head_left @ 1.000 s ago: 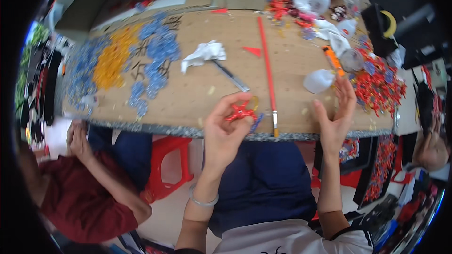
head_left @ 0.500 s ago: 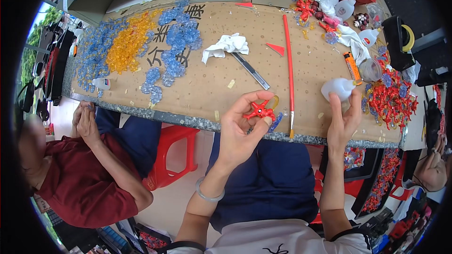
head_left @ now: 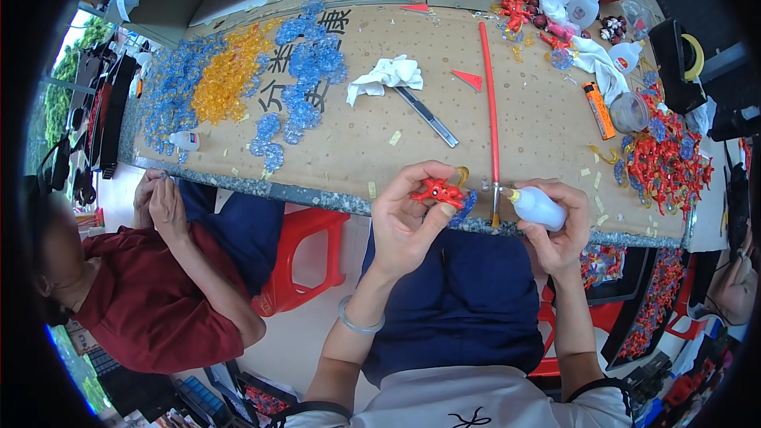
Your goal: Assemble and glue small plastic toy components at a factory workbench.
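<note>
Head view: my left hand fingers pinch a red crab-like ornament at the desk edge, frame centre; right hand grips a glue bottle, its nozzle short of the ornament. I judge gluing not begun.

Red crab-shaped piece and small glue bottle, one in each hand.

The small red crab-shaped plastic piece sits pinched between the thumb and fingertips of the left hand, raised at the near edge of the table, its legs spread outward and its upper side facing the camera. The small translucent white squeeze bottle lies on its side in the grip of the right hand, its yellowish nozzle pointing left toward the crab piece, the tip near it but apart from it.
</note>
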A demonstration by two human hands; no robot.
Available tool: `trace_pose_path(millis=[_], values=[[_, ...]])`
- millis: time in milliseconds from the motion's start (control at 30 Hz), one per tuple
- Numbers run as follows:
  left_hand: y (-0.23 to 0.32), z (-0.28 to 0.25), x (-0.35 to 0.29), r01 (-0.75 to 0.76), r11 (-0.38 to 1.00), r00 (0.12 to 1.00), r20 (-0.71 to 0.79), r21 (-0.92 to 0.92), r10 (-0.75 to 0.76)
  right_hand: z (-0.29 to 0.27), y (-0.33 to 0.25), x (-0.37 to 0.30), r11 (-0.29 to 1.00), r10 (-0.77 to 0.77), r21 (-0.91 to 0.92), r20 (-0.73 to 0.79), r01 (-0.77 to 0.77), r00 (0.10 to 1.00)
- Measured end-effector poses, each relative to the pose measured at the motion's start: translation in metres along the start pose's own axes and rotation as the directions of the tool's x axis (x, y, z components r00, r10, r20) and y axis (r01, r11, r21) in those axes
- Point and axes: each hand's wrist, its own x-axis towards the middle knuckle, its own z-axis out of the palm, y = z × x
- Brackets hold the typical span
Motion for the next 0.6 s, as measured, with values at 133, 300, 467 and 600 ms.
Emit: trace_pose_path(millis=[133,300,467,600], values=[[0.0030,-0.0009,0.0037,0.008,0.997,1.000,-0.018,-0.075,-0.009,-0.0016,-0.0028,0.0054,0.995,-0.065,-0.070,0.023,0.067,0.998],[-0.0009,-0.0091,0.0064,0.037,0.982,0.999,-0.001,-0.184,-0.038,-0.0005,-0.0045,0.0047,0.994,-0.028,-0.110,-0.001,0.028,1.000],[-0.0023,-0.0090,0.0061,0.026,0.979,1.000,0.000,-0.203,-0.026,-0.0016,-0.0073,0.0050,0.989,-0.029,-0.144,-0.011,0.027,1.000],[0.0008,-0.0063,0.0053,0.037,0.994,0.999,0.017,-0.107,-0.035,-0.0013,-0.0062,0.0055,0.992,-0.027,-0.122,-0.003,0.026,1.000]])
